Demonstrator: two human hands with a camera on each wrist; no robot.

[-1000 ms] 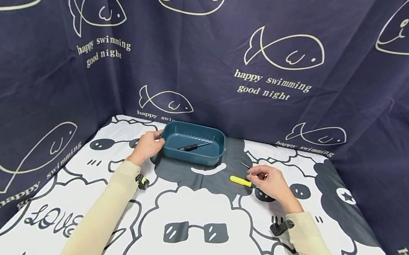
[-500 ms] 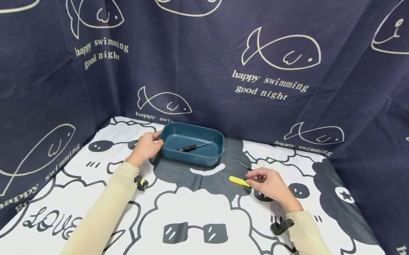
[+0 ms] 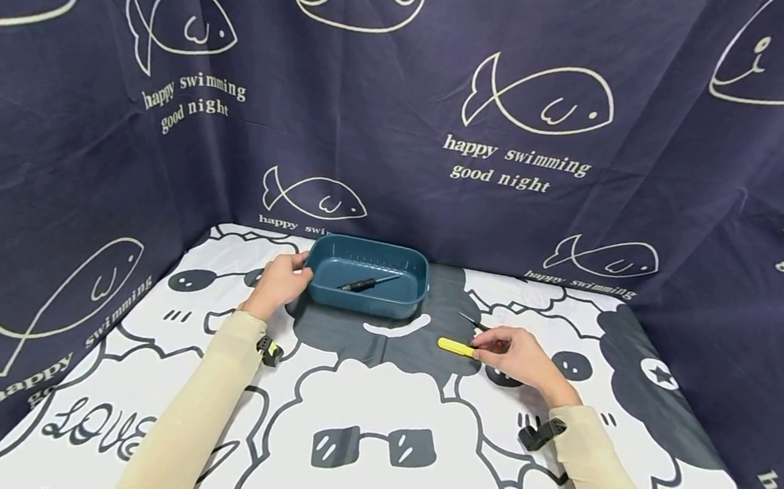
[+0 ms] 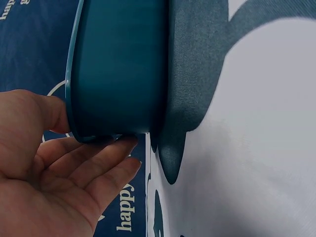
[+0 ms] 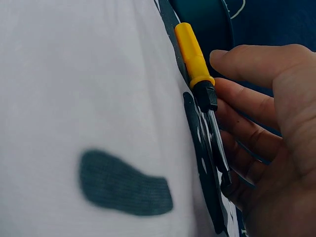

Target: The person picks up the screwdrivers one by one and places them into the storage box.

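In the head view my left hand (image 3: 279, 284) holds the left end of a dark teal basin (image 3: 366, 303). The left wrist view has the thumb at its rim and the fingers against the end wall. Inside the basin lies a black screwdriver (image 3: 361, 283). My right hand (image 3: 519, 361) is at a yellow-handled screwdriver (image 3: 455, 348) on the cloth. In the right wrist view, its thumb is slightly apart from the yellow handle and its index finger lies beside the black collar (image 5: 205, 95). Behind that hand, a thin dark shaft (image 3: 472, 321) belongs to another tool, mostly hidden.
A white cloth (image 3: 384, 387) with dark cartoon sheep covers the table. Dark blue curtains (image 3: 405, 118) with fish drawings stand close behind the basin and along both sides. Black camera mounts (image 3: 541, 434) sit on both wrists.
The right fingertips have moved slightly down toward the yellow-handled screwdriver, covering its dark collar in the head view. The left hand and basin keep their places, while the head view shifts slightly.
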